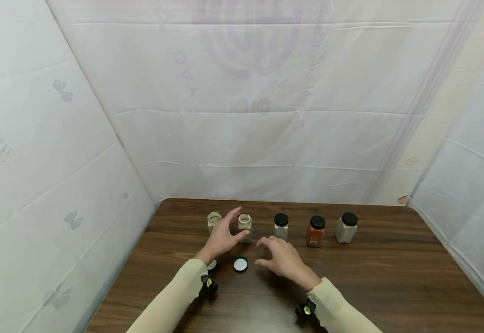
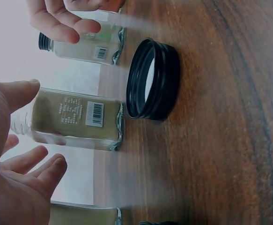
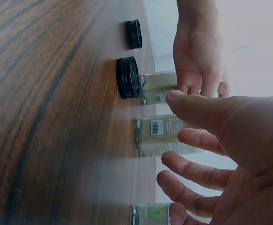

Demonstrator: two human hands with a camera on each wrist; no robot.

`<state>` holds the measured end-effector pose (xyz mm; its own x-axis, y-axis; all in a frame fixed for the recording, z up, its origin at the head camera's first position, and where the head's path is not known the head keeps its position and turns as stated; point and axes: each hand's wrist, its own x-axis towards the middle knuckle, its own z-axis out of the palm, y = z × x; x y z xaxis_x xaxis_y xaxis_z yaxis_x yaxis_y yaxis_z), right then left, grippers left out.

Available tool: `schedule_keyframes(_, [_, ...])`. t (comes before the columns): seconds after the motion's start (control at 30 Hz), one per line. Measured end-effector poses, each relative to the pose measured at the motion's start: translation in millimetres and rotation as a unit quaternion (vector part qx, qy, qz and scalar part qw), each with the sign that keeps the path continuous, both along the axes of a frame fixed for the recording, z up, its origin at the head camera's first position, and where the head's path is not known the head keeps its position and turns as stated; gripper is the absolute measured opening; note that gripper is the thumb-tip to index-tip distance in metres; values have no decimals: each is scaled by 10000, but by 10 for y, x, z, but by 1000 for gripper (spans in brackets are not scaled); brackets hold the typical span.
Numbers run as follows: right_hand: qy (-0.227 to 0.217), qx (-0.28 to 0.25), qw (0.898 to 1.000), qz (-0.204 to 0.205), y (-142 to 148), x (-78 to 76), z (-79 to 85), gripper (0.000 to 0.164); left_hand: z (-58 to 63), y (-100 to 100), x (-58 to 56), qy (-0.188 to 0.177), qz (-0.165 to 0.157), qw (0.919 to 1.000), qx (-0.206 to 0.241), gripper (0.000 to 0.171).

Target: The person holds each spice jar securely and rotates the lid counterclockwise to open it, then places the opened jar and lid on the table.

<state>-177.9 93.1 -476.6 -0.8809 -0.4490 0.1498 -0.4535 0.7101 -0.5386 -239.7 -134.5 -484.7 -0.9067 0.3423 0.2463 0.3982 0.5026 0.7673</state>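
Note:
My left hand (image 1: pixel 221 238) is at an uncapped glass jar (image 1: pixel 245 224) of greenish-beige powder, thumb and fingers spread apart about its upper part. Whether it touches the glass I cannot tell. In front of that jar a black lid (image 1: pixel 240 264) lies with its white inside facing up. My right hand (image 1: pixel 283 259) hovers over the table right of this lid, fingers loosely bent and holding nothing. Behind it stands a black-capped jar (image 1: pixel 281 226) of pale contents. Another uncapped jar (image 1: pixel 213 218) is left of the left hand, its lid (image 1: pixel 212 265) partly hidden by the left wrist.
Farther right stand a black-capped jar (image 1: pixel 315 235) with orange-red contents and a black-capped jar (image 1: pixel 345 231) with pale contents. All the jars form a row near the back edge of the dark wooden table (image 1: pixel 375 277). White printed sheets (image 1: pixel 266 138) hang behind and beside it.

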Motion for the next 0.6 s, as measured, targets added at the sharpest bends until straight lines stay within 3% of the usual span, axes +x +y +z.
schedule_keyframes(0.6, [-53, -137, 9997, -191, 174, 23, 0, 36, 68, 13, 15, 539, -9, 9985, -14, 76])
